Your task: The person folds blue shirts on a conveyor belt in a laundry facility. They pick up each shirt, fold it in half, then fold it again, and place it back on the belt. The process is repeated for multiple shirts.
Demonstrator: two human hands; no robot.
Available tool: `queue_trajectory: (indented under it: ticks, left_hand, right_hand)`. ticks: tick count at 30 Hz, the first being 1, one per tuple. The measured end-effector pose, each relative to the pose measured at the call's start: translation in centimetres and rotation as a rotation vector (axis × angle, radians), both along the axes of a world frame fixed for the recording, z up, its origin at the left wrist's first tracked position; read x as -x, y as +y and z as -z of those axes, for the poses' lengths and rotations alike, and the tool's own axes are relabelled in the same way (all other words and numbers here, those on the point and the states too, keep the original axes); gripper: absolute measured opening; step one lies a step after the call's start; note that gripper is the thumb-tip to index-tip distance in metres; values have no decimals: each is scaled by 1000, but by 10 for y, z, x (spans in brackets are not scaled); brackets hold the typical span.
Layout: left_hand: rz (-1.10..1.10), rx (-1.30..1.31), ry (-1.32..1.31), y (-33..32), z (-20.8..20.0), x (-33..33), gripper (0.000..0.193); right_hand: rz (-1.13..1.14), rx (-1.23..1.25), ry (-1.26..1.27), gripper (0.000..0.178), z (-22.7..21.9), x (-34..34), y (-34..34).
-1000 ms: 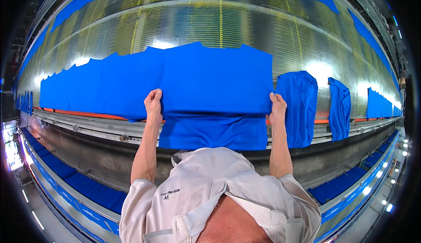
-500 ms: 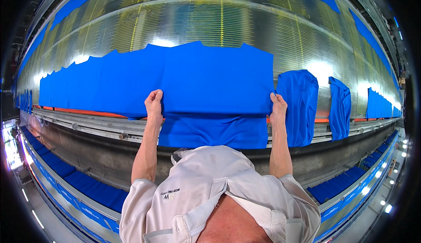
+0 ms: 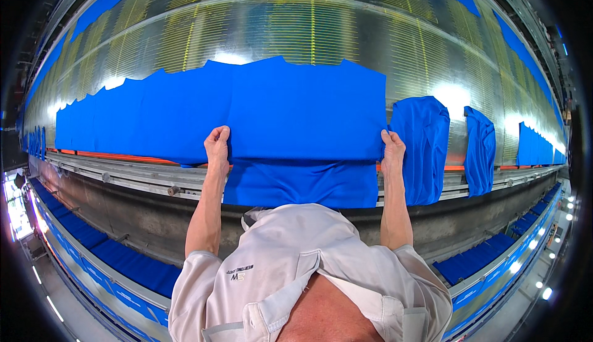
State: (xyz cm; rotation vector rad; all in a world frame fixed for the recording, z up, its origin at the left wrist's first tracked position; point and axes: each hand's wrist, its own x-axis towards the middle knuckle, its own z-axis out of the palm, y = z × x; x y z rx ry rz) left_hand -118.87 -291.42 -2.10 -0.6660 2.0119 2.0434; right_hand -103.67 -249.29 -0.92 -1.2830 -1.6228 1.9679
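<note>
Pinching a broad blue fabric panel (image 3: 302, 113), the left hand (image 3: 216, 146) sits at its 9 o'clock, the right hand (image 3: 393, 147) at 3. Rumpled blue cloth (image 3: 421, 150) lies beyond 3.

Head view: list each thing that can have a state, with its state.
Front cloth: spread smooth on the table, wrinkled at its overhanging near end
Left hand: pinched at its left side
Right hand: pinched at its right edge
Cloth row at left: laid flat
Nearer loose cloth at right: rumpled
Farther loose cloth at right: bunched
</note>
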Motion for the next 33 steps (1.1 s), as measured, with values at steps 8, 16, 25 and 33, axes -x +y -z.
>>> queue_trajectory:
  ticks: [8, 16, 25, 33]
  left_hand:
    - [40, 12, -7, -3, 0, 1, 21]
    - [100, 592, 226, 11, -25, -3, 23]
    - [1100, 1038, 842, 117, -44, -17, 57]
    - [1097, 1148, 906, 157, -18, 65, 54]
  right_hand:
    - [-6, 23, 42, 11, 8, -4, 3]
    - [-105, -523, -221, 22, -1, -3, 6]
    - [-1034, -1372, 116, 55, -23, 77, -90]
    - [-966, -1480, 20, 54, 6, 155, -101]
